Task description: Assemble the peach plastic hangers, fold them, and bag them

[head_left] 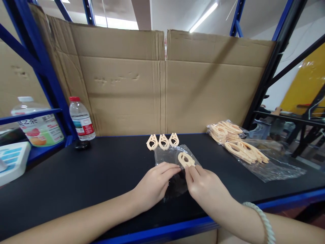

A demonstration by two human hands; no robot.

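A clear plastic bag (pixel 166 156) lies on the black tabletop in front of me. My left hand (pixel 157 181) is closed at the bag's near opening, thumb and fingers together on its film. My right hand (pixel 203 183) pinches the near end of a beige, oval plastic piece (pixel 186 159) with a cut-out middle. This piece overlaps the bag; how far it sits inside is hard to make out. Just beyond the bag, three similar beige pieces stand in a row: a left one (pixel 152 142), a middle one (pixel 164 142) and a right one (pixel 174 139).
At the right lie a bagged pile of beige pieces (pixel 223 131) and several loose ones (pixel 245 151) on a larger clear bag (pixel 276 169). A red-capped water bottle (pixel 81 118) stands back left. Cardboard (pixel 122 91) walls off the rear. A blue edge (pixel 162 231) borders the table's front.
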